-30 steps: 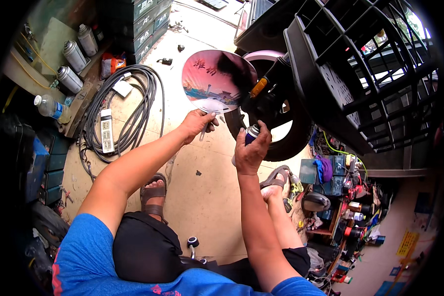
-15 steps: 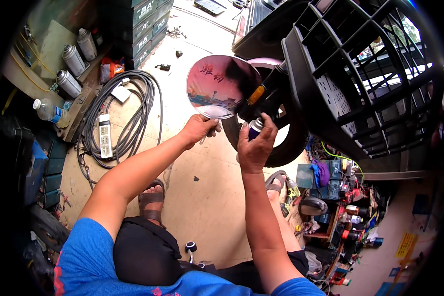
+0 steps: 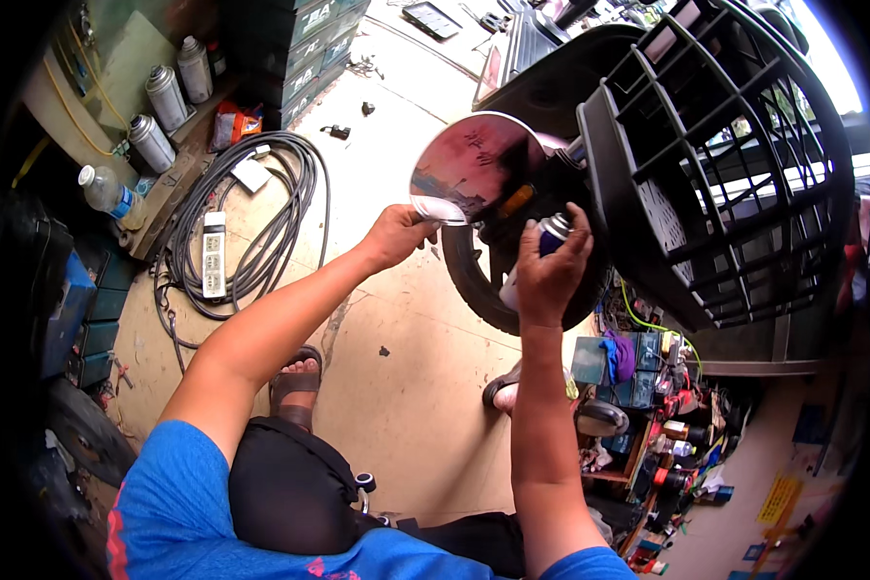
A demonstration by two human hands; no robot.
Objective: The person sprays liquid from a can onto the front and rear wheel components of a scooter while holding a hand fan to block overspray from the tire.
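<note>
My left hand is closed around the handle end of a round hand fan. The fan has a pinkish printed scene, dark lettering and a white crescent at its lower edge. It is held up before the front of a two-wheeler, beside an orange reflector. To the right, my right hand grips an upright spray can with a dark blue body and silver top. The can is close to the black front wheel, which is partly hidden by my hand and the fan.
A black wire basket juts out above the wheel on the right. Coiled cable and a white power strip lie on the left floor. Several spray cans line a ledge. Cluttered shelves stand lower right.
Both hands have moved right in the picture, with the fan and the spray can. My view has shifted slightly, and my right foot has drawn in toward the left.
</note>
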